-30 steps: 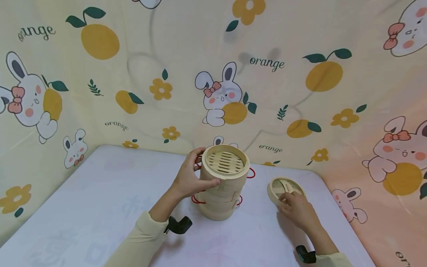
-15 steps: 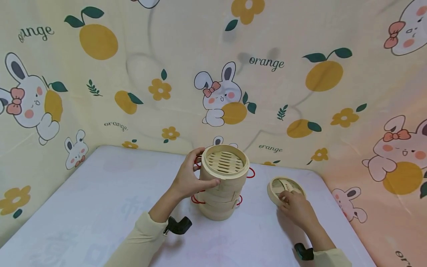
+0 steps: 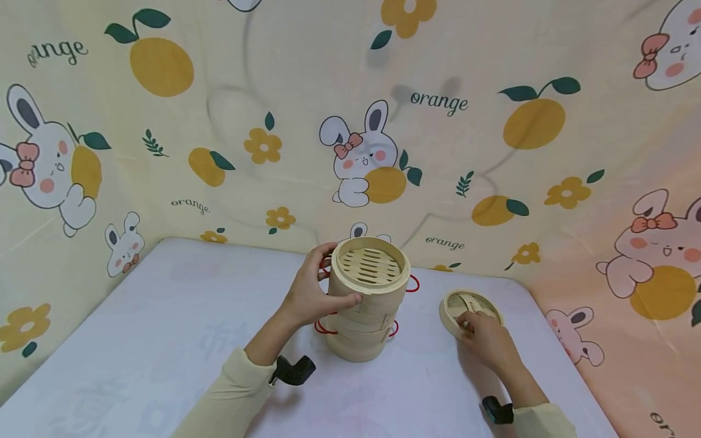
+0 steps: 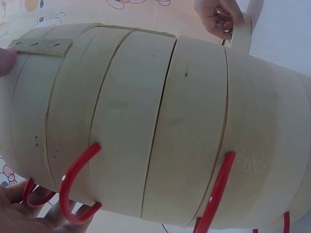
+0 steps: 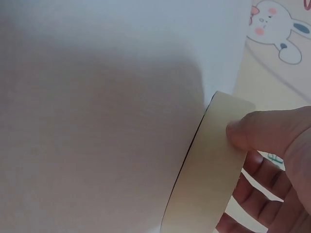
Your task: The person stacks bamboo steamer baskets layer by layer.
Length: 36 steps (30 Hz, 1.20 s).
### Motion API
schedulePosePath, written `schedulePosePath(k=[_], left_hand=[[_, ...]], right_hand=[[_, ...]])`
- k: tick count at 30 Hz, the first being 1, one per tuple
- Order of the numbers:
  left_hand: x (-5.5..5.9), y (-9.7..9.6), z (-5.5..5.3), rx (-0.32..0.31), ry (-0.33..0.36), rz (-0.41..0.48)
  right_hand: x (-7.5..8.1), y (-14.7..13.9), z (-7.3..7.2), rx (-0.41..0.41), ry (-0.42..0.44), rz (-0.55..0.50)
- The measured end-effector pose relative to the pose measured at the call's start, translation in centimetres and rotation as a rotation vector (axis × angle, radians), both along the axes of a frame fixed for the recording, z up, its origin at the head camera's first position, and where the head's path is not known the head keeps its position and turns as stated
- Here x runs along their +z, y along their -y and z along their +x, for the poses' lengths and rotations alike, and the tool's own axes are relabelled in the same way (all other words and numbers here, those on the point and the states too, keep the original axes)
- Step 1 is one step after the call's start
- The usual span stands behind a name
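A stack of bamboo steamer baskets (image 3: 358, 337) stands upright on the table. Slats (image 3: 369, 266) show in its uncovered top. My left hand (image 3: 312, 292) grips the upper part, thumb across the front and fingers round the far left side. Red loop handles (image 4: 73, 184) stick out from the tiers in the left wrist view. To the right of the stack lies the round steamer lid (image 3: 450, 321), with a bamboo strip across its top. My right hand (image 3: 490, 344) holds the lid by its near edge. In the right wrist view the thumb (image 5: 265, 131) presses the lid's side wall.
The white table (image 3: 181, 340) meets a printed cloth backdrop (image 3: 306, 79) behind and at both sides. The right table edge (image 3: 580, 380) runs close to the right hand. A black wrist camera (image 3: 294, 370) sits on the left wrist, another (image 3: 497, 410) on the right.
Both hands keep their places on the stack and the lid. The right wrist has shifted very slightly to the left.
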<state>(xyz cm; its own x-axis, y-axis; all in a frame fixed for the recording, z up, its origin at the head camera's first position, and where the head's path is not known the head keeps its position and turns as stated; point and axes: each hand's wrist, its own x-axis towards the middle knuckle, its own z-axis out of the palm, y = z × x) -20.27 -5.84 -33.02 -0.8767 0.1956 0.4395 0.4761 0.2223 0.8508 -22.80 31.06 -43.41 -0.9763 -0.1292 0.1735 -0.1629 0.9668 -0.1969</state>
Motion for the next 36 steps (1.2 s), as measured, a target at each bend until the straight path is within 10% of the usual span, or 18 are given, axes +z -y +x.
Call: schedulePosePath(k=[29,36], left_hand=[[0.2,-0.1,0.1,0.007,0.015,-0.017],[-1.4,0.0,-1.2,0.014,0.006,-0.032]], right_hand=[[0.6,0.2,0.5,0.005,-0.19,0.056],[1.5,0.7,0.7,0.035,-0.262,0.026]])
